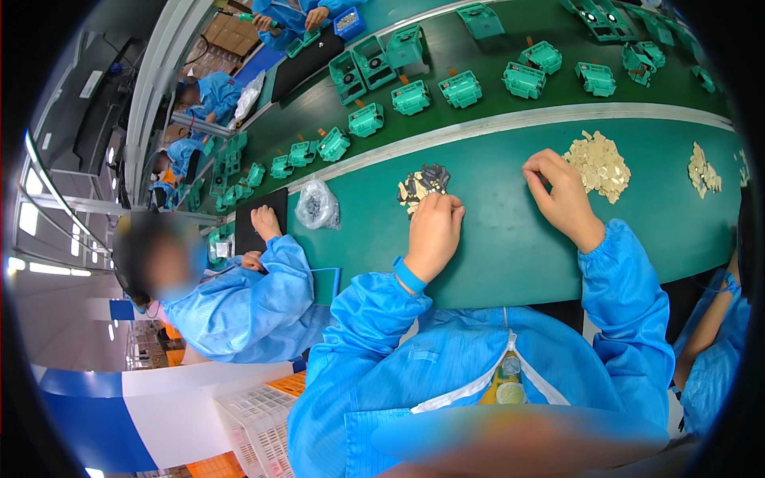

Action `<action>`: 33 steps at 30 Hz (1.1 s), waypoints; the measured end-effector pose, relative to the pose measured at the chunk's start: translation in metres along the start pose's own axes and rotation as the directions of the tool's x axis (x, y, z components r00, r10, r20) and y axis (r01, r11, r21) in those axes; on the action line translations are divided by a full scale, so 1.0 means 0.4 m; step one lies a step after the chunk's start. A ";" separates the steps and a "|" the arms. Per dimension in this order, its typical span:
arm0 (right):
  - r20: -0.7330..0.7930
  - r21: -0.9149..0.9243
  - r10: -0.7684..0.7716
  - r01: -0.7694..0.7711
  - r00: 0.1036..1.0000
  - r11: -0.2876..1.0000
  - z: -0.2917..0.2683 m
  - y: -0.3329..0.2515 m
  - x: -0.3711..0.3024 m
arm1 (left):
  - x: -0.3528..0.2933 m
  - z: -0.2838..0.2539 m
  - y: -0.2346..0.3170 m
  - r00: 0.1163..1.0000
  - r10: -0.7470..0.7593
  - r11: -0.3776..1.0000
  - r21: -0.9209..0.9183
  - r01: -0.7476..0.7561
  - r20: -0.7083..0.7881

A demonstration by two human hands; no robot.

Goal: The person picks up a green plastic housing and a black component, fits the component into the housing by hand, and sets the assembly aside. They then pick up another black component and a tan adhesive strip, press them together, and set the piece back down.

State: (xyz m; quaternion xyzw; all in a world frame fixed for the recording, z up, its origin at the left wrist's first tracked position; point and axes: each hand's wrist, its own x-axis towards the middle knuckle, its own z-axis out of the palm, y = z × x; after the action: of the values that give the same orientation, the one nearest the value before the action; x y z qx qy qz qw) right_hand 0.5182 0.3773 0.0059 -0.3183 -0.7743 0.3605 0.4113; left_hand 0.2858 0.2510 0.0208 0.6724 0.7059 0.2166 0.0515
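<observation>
My left hand point(436, 237), with a blue wrist strap point(409, 276), is at the near edge of a small mixed pile of black and cream pieces point(422, 185). Its fingers are drawn together and point down, and their tips are hidden behind the hand. A larger heap of flat cream pieces point(602, 169) lies to the right. Just left of that heap, my right hand point(564, 195) is raised with curled fingers, thumb and forefinger close together. Anything pinched there is too small to make out.
A clear plastic bag point(317, 205) lies on the green tabletop point(510, 263). Another cream pile point(703, 171) is at far right. Beyond a pale rail point(478, 127), green housings point(460, 89) line a conveyor. A co-worker point(239, 299) sits left; another person's arm point(709, 327) is at right.
</observation>
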 end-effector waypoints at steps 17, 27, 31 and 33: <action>0.041 0.059 0.036 -0.038 0.999 0.998 -0.011 -0.009 -0.011 | 0.048 -0.059 -0.053 0.980 0.081 0.976 -0.213 -0.042 0.180; 0.065 0.051 0.059 -0.062 0.996 0.997 -0.021 -0.003 -0.011 | 0.016 -0.052 -0.024 0.994 0.050 0.994 -0.106 -0.039 0.096; 0.058 0.053 0.058 -0.061 0.997 0.997 -0.021 -0.005 -0.014 | 0.016 -0.041 -0.055 0.976 0.056 0.990 -0.137 -0.027 0.210; 0.058 0.053 0.063 -0.066 0.996 0.996 -0.022 0.001 -0.017 | 0.015 -0.042 -0.032 0.985 0.007 0.989 -0.147 0.019 0.171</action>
State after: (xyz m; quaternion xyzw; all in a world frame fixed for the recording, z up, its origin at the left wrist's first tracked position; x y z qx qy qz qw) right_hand 0.5290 0.3745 0.0063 -0.3214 -0.7648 0.4036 0.3859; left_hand 0.2673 0.2529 0.0325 0.6807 0.6829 0.2096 0.1623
